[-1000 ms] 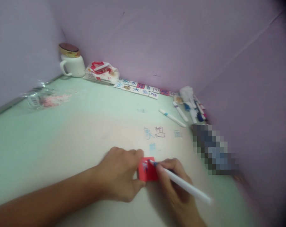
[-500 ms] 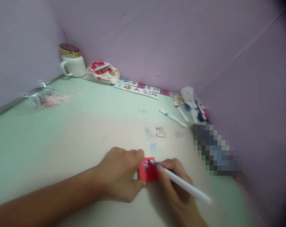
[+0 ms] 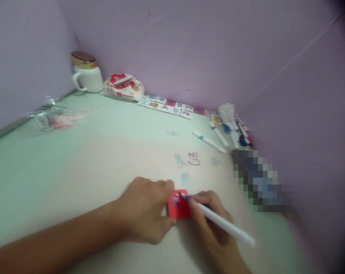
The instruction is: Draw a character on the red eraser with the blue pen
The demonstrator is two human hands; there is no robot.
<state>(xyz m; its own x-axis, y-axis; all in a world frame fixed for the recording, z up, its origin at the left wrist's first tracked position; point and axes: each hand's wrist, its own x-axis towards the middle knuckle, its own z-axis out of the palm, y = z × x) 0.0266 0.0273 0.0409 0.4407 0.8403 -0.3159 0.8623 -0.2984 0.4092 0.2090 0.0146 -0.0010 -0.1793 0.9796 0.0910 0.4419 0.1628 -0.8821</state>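
Note:
My left hand (image 3: 146,211) grips the left edge of a small red square card (image 3: 181,211), thumb at its lower corner and fingers at its upper one. The card lies on the pale green table (image 3: 112,156) and bears a few blue strokes on its left half. In my right hand (image 3: 214,224) is a white marker (image 3: 226,224), its dark blue tip touching the upper part of the card. Handwritten Chinese characters (image 3: 194,159) stand on the tabletop just beyond the card.
Along the back wall lie a lidded white mug (image 3: 91,80), a tissue packet (image 3: 122,89) and rows of character cards (image 3: 163,108). Loose markers (image 3: 209,142) lie at the right, near a pixelated dark object (image 3: 258,180). Clear plastic wrapping (image 3: 42,120) sits at the left.
Hardly anything differs. Both hands, the card and the marker keep nearly the same place, and the view has shifted very slightly.

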